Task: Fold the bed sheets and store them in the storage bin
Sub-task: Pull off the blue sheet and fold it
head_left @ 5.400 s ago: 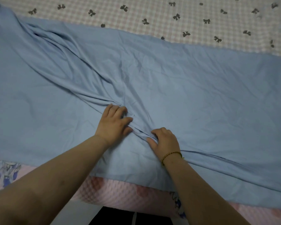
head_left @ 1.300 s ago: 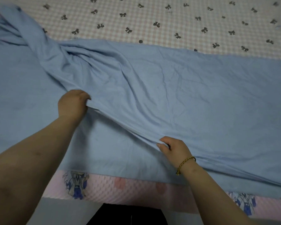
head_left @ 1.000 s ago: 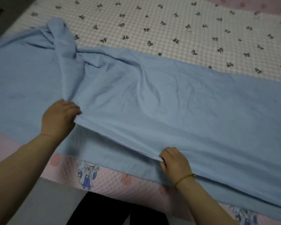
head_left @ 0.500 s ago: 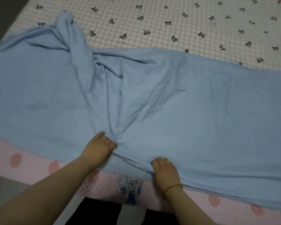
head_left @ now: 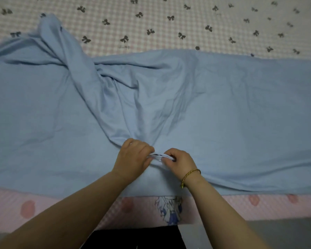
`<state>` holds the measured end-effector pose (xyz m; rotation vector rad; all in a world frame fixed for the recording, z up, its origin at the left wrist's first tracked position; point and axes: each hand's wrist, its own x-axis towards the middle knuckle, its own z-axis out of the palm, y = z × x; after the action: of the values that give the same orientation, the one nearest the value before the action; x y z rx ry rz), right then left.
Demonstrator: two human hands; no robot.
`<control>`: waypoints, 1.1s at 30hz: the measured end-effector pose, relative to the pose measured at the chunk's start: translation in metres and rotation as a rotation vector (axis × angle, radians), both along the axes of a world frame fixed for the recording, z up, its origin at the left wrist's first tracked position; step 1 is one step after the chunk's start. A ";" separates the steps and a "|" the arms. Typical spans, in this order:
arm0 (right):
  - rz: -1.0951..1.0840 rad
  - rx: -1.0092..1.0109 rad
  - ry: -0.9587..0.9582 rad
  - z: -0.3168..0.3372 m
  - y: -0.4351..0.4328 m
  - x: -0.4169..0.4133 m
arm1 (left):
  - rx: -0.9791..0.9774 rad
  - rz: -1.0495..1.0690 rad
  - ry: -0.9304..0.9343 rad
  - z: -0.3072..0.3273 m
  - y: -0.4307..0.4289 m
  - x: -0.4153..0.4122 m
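Observation:
A light blue bed sheet (head_left: pixel 223 108) lies spread across the bed, with a bunched ridge running from the far left toward my hands. My left hand (head_left: pixel 133 158) and my right hand (head_left: pixel 180 161) sit side by side near the front edge. Both pinch a gathered fold of the blue sheet between them, fingers curled. A braided bracelet circles my right wrist. No storage bin is in view.
Beyond the blue sheet lies a pink checked bed cover with dark bows (head_left: pixel 169 24). A pink quilted mattress edge with cartoon prints (head_left: pixel 61 209) runs along the front. Grey floor (head_left: pixel 276 232) and my dark-clothed legs lie below it.
My hands pulled the held fold toward the front edge and came together. The left hand moved right until it nearly touches the right hand; the sheet's ridge now converges on them.

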<state>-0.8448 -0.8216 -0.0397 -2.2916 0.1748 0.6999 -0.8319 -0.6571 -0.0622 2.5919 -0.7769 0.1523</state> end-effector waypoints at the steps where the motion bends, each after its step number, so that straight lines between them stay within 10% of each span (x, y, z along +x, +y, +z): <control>1: -0.061 0.045 0.033 0.002 -0.002 0.003 | 0.020 0.005 0.000 0.000 0.001 0.003; 15: -0.172 0.155 -0.048 0.014 0.000 0.008 | -0.155 0.302 0.752 0.016 0.014 0.044; 28: 0.327 -0.280 -0.504 0.016 0.027 0.008 | -0.116 0.271 0.829 0.029 0.017 0.047; 33: 0.225 -0.129 -0.414 0.017 0.036 0.014 | -0.136 0.257 0.842 0.030 0.022 0.046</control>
<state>-0.8306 -0.7855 -0.0230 -2.5486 -0.2415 0.3149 -0.7858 -0.6356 -0.0321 2.2823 -0.1177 -0.7364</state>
